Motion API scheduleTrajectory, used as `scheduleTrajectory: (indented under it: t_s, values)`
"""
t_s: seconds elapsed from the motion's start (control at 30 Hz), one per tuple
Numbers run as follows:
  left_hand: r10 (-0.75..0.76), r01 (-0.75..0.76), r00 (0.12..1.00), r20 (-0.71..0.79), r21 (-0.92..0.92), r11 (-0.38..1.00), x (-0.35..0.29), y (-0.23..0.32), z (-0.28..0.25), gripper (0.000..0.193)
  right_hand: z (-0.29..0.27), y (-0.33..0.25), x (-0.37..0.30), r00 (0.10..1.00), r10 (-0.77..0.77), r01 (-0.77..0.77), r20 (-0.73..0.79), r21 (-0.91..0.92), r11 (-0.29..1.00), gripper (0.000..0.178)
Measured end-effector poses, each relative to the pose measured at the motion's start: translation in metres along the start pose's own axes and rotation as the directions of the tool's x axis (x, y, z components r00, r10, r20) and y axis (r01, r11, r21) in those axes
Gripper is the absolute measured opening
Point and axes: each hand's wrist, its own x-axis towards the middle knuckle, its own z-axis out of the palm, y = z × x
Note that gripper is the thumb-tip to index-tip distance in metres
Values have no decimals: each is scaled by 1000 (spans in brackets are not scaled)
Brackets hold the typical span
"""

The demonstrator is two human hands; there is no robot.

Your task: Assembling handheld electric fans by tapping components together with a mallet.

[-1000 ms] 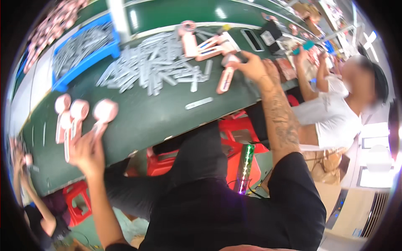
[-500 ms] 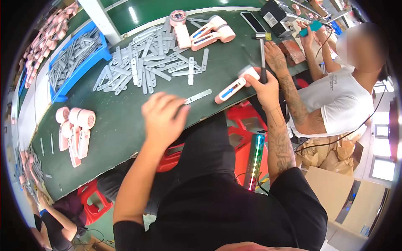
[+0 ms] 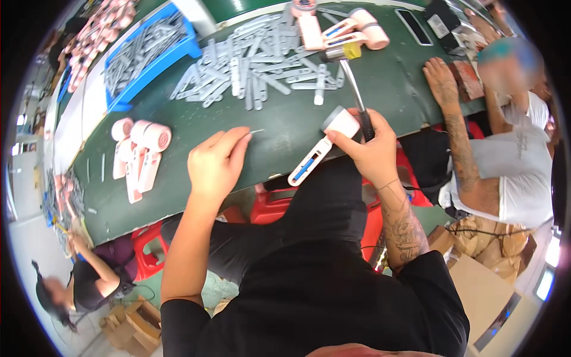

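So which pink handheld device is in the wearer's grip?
The device in the right hand, alongside the hammer; the left cluster and far group rest unheld on the table.

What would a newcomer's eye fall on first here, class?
Most striking is the heap of grey strips sprawled over the far side of the green table. Nearer, slightly right of centre, the right hand grips a hammer together with a pink device. More pink devices cluster at the table's left.
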Motion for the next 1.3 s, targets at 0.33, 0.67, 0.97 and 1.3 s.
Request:
scheduleTrajectory:
  t_s: [0.33,0.67,0.97,1.3]
  values:
    - [-348,388,922,170,-413,824,-34,28,-33,28,86,-39,-2,996,-89,92,29,-101,991,53]
    - [-143,123,985,-97,-190,974,-36,31,20,13,94,-33,-6,987,-161,161,12,-144,976,53]
    - [-232,167,948,-217,-280,945,-35,38,33,11,88,-31,-5,995,-85,91,53,-108,990,60]
    - [-295,193,926,-234,-377,906,-39,31,40,10,-2,-49,-41,904,-249,329,346,-195,924,45]
